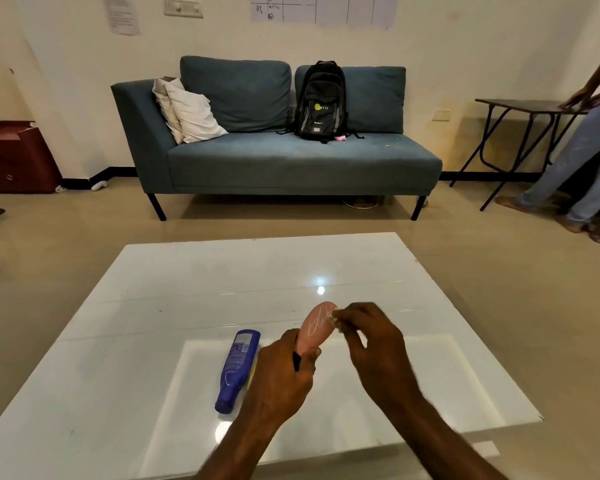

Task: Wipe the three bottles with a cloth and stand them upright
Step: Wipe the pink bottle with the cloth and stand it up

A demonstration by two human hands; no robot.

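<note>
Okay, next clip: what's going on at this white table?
A person holds a pink bottle above the white table. The left hand grips its lower end, and the right hand pinches something small and pale against its upper end, probably the cloth. A blue bottle lies on its side beside the left hand. A third bottle isn't clearly visible.

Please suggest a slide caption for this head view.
Left hand holds a pink plastic bottle while right hand rubs it; blue plastic bottle lies on glossy white table.

A blue bottle (237, 370) lies on the glossy white table (153, 306).
</note>
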